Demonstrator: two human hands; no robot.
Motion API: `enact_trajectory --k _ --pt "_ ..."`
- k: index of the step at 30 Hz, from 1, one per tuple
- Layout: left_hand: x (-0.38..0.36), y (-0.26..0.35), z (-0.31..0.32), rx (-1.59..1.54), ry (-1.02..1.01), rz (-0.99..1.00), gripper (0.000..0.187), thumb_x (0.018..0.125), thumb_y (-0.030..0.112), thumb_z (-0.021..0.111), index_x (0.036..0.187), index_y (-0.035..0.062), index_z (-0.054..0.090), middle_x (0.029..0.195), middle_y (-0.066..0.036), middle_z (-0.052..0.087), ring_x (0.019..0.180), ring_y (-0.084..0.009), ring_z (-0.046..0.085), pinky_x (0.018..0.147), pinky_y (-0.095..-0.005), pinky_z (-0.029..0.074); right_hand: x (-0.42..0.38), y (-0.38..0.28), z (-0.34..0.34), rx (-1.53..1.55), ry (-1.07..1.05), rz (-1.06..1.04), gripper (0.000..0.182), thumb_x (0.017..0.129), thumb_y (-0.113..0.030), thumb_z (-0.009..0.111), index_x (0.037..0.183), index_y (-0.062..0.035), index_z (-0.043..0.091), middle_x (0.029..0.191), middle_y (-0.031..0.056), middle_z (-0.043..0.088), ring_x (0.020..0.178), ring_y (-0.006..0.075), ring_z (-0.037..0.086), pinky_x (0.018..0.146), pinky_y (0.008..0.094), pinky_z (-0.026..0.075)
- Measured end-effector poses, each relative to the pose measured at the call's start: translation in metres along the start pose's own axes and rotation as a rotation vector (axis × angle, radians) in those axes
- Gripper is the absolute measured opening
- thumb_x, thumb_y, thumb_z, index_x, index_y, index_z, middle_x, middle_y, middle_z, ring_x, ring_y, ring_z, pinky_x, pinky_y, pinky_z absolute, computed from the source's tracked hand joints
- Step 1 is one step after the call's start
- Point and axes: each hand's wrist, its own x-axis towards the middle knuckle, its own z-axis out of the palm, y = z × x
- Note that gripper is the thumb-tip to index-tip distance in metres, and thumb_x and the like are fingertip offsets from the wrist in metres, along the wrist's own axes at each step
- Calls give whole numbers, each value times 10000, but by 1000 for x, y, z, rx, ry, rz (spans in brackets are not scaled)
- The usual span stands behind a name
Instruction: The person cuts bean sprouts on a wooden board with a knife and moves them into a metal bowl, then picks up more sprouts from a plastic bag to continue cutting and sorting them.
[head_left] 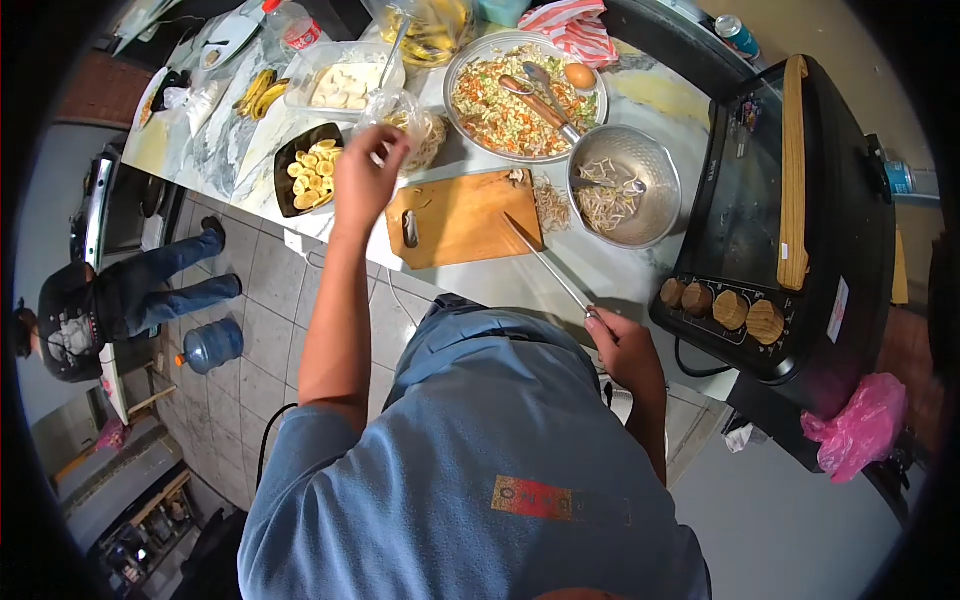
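My right hand (627, 348) grips a knife (550, 262) by its handle, with the blade slanting up and left over the wooden cutting board (465, 222). A few small scraps lie on the board, and loose bean sprouts (552, 205) sit at its right edge. Raised at the board's upper left, my left hand (368, 172) has its fingers curled towards the thumb in a loop; what they pinch, if anything, I cannot make out. Right beside those fingers stands a clear plastic bag of bean sprouts (428, 140). More sprouts and a spoon rest in a metal bowl (655, 165).
Behind the board is a large tray of chopped vegetables (500, 110) with an egg. A black tray of sliced bananas (284, 180) and a clear container of white pieces (300, 92) stand left. A black oven (745, 225) occupies the right. A person (110, 305) stands beyond a water jug (212, 345).
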Motion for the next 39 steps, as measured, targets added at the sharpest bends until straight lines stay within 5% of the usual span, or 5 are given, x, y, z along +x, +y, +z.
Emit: enact_trajectory --k 8,11,21,23,39 --pt "12 -16 -17 41 4 47 372 852 155 758 1202 64 674 993 -98 714 702 -207 615 673 -339 520 10 8 11 24 14 -133 304 984 -237 619 1197 -33 693 659 11 563 585 76 506 555 273 429" --pt "-15 -14 -16 24 15 -76 263 852 157 750 1090 57 700 892 -99 694 670 -200 591 653 -340 508 10 -6 7 -1 -16 -46 374 934 -282 665 1174 5 687 983 247 715 917 295 739 814 333 534" --pt "-81 -41 24 105 -212 -93 181 811 186 780 898 40 717 865 -132 673 833 -331 649 741 -418 524 17 -14 9 -73 -32 -77 366 937 -275 662 1179 -2 685 1008 240 715 938 299 734 832 342 531" --pt "-82 -44 28 130 -195 -63 181 805 190 785 891 45 719 859 -131 668 840 -337 641 749 -425 520 18 -9 12 -43 -9 -140 330 963 -241 640 1199 -17 695 658 18 591 581 74 513 564 265 429" --pt "-79 -32 37 74 -151 29 174 822 188 771 820 27 704 811 -147 653 784 -347 631 722 -434 505 12 -11 13 -34 -22 21 400 938 -312 642 1208 -20 673 1009 226 716 929 260 727 843 332 518"
